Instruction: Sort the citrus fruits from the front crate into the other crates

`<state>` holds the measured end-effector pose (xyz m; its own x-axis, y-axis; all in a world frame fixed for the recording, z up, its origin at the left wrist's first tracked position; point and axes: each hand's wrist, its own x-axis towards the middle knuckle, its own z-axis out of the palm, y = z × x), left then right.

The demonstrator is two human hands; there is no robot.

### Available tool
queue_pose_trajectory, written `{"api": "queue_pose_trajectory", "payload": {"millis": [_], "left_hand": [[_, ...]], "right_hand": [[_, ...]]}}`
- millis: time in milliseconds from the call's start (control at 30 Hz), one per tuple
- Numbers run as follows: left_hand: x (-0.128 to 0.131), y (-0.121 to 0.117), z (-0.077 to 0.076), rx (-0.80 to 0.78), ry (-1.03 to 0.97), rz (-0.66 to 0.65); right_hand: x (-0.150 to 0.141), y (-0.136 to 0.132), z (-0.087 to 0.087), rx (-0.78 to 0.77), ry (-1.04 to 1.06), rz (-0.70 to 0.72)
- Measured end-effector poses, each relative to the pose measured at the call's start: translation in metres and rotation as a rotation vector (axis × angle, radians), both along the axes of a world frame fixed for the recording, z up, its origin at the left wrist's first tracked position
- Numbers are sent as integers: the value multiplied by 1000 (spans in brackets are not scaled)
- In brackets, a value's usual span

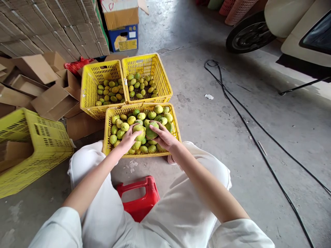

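My left hand (130,139) is closed around a yellow-green lemon (139,132). Right beside it, my right hand (163,136) grips a greener lemon (152,130). Both fruits are held close together over the yellow front crate (141,155), which is full of green and yellow lemons (125,126). My fingers are partly hidden behind the two fruits. Beyond it stand two more yellow crates: the back left crate (89,82) and the back right crate (162,74), each with smaller lemons on its bottom.
A red plastic stool (141,205) stands between my legs. Left of me are a yellow-green crate (49,144) holding cardboard, and loose cardboard boxes (55,98). Stacked flattened cartons (51,27) rise behind. Black cable (248,129) lies across the right floor, near a parked vehicle (297,38).
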<state>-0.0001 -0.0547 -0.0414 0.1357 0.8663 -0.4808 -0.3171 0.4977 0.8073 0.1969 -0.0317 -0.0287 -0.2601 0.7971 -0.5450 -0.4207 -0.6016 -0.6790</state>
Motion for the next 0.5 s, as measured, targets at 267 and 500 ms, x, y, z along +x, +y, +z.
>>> {"api": "queue_pose_trajectory", "payload": {"millis": [267,500], "left_hand": [[3,6,0,54,119,107],[0,4,0,40,115,91]], "right_hand": [[4,8,0,-106,71,-55],[2,0,-2,-18,-56,49]]}}
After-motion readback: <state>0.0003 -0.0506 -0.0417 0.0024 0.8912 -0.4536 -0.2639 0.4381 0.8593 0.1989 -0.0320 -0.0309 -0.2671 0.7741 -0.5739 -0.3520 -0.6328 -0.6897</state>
